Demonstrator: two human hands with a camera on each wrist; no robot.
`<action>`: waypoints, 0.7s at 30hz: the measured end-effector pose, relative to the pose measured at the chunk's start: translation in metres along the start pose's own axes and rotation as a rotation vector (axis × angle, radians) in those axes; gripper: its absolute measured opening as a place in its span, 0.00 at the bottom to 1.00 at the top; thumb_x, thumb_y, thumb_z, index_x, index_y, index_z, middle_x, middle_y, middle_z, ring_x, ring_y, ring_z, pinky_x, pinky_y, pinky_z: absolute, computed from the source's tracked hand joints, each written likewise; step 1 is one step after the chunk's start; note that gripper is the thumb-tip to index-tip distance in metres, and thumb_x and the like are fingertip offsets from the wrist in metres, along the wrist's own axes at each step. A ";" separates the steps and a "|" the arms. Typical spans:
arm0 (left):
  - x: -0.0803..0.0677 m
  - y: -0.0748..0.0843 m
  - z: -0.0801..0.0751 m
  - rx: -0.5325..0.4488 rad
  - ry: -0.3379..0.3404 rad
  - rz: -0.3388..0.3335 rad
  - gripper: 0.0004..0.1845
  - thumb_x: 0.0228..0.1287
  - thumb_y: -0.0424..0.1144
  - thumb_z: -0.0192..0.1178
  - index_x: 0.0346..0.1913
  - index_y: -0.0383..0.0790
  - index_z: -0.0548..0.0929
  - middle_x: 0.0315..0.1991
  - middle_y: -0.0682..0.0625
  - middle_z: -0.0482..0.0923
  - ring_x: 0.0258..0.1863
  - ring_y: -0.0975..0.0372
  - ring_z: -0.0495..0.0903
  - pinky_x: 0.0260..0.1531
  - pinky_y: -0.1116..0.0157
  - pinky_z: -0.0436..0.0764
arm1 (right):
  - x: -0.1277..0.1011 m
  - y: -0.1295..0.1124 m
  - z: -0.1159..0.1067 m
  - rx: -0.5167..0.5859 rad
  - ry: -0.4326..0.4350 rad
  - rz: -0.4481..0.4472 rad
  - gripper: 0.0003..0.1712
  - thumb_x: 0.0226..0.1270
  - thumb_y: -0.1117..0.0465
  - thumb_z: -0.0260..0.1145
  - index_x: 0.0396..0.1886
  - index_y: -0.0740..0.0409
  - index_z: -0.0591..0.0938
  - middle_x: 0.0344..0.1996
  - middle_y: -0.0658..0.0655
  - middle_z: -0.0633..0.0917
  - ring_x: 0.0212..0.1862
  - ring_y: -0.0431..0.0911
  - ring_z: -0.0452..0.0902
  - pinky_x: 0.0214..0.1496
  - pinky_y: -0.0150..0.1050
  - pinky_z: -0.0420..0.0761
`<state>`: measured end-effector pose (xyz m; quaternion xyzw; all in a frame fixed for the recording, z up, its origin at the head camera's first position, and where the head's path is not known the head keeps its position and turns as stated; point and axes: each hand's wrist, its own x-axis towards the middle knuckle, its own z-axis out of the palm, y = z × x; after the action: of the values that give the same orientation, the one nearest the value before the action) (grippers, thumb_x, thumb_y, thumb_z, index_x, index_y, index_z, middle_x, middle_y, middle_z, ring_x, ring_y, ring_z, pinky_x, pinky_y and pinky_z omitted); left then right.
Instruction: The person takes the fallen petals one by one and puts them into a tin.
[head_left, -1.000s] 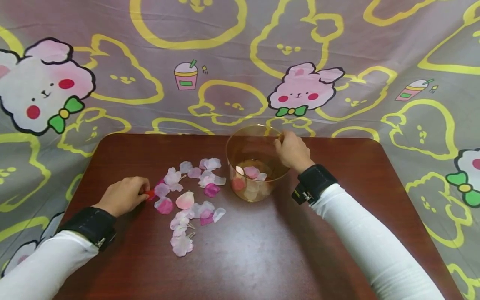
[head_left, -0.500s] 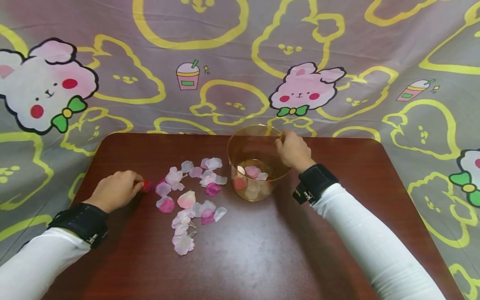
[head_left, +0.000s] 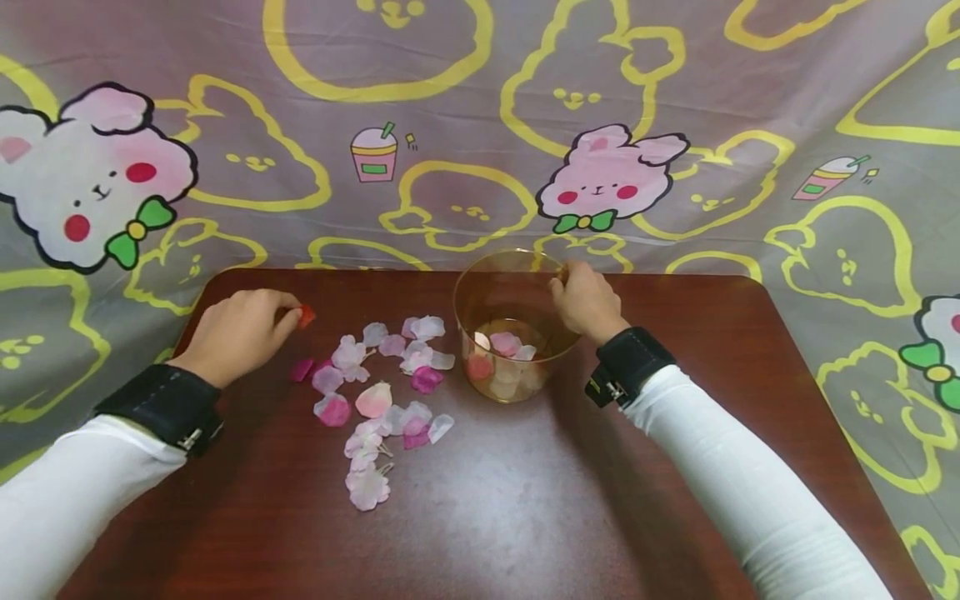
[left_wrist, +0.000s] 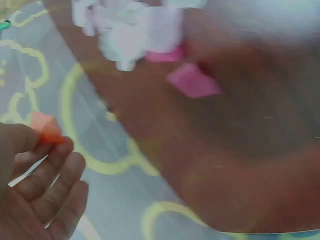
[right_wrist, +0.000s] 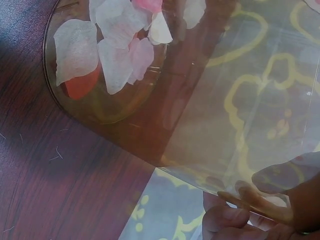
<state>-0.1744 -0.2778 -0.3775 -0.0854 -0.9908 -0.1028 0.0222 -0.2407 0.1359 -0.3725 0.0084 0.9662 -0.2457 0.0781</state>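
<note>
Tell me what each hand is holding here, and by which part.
The left hand pinches a small red petal at its edge between thumb and fingertips. The right hand grips the clear amber bowl by its rim.

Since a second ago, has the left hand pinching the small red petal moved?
Yes. The left hand with the red petal has lifted away from the scattered petals, toward the table's far edge.
</note>
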 end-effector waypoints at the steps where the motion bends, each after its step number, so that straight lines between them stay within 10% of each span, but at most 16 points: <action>1: 0.003 0.007 -0.004 -0.005 0.028 0.008 0.14 0.70 0.39 0.60 0.46 0.31 0.86 0.40 0.36 0.86 0.30 0.50 0.81 0.32 0.44 0.81 | 0.000 0.000 0.000 0.001 0.001 0.000 0.16 0.79 0.51 0.51 0.46 0.58 0.77 0.34 0.56 0.78 0.40 0.54 0.77 0.40 0.48 0.71; 11: 0.036 0.097 -0.031 -0.080 0.143 0.154 0.13 0.72 0.42 0.60 0.49 0.35 0.86 0.41 0.41 0.87 0.37 0.48 0.84 0.39 0.47 0.82 | 0.000 0.000 0.001 0.007 0.010 0.010 0.15 0.79 0.51 0.51 0.45 0.57 0.77 0.34 0.56 0.78 0.40 0.54 0.77 0.40 0.48 0.71; 21: 0.049 0.185 -0.010 -0.074 0.098 0.448 0.09 0.72 0.41 0.61 0.44 0.41 0.87 0.38 0.49 0.86 0.37 0.56 0.83 0.39 0.56 0.83 | 0.000 0.000 0.001 0.006 0.007 0.014 0.15 0.79 0.51 0.52 0.46 0.57 0.76 0.34 0.56 0.77 0.39 0.54 0.76 0.38 0.47 0.70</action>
<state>-0.1905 -0.0934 -0.3275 -0.2990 -0.9403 -0.1357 0.0896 -0.2403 0.1352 -0.3734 0.0162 0.9657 -0.2479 0.0762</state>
